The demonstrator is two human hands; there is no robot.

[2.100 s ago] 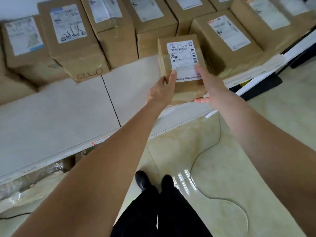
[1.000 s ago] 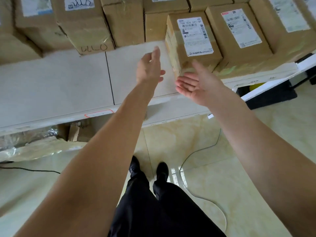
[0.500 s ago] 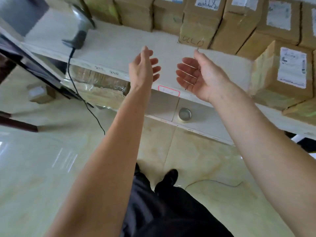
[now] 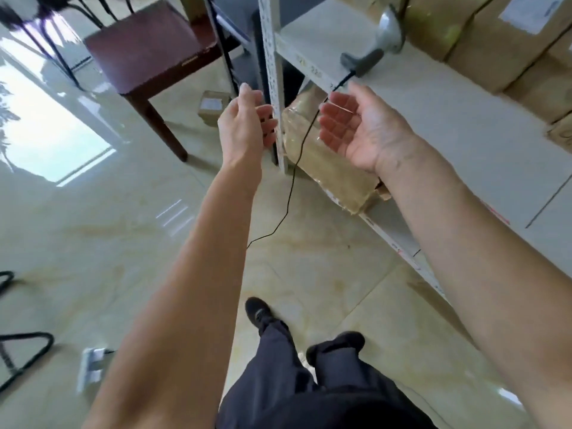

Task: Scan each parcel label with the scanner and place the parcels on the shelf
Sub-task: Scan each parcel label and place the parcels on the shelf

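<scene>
Now heading for the parcel [image 4: 211, 107] beside the chair [image 4: 148, 48], left hand [image 4: 244, 125] and right hand [image 4: 356, 128] both empty, fingers loosely spread; bending low, gripping opposite sides, keeping label up.

The shelf [image 4: 448, 119] fills the right side. On it, near its left end, lies the scanner [image 4: 376, 48], and a row of parcels [image 4: 483, 41] stands behind and to the right of the scanner. The scanner's cable [image 4: 291, 187] drops over the shelf's front edge to the floor [image 4: 108, 227]. Left of the shelf stands a chair [image 4: 148, 44], with a small parcel [image 4: 213, 108] on the floor between them. Both hands, left hand [image 4: 244, 125] and right hand [image 4: 359, 125], hang before the shelf's left corner post [image 4: 272, 72], one on each side.
</scene>
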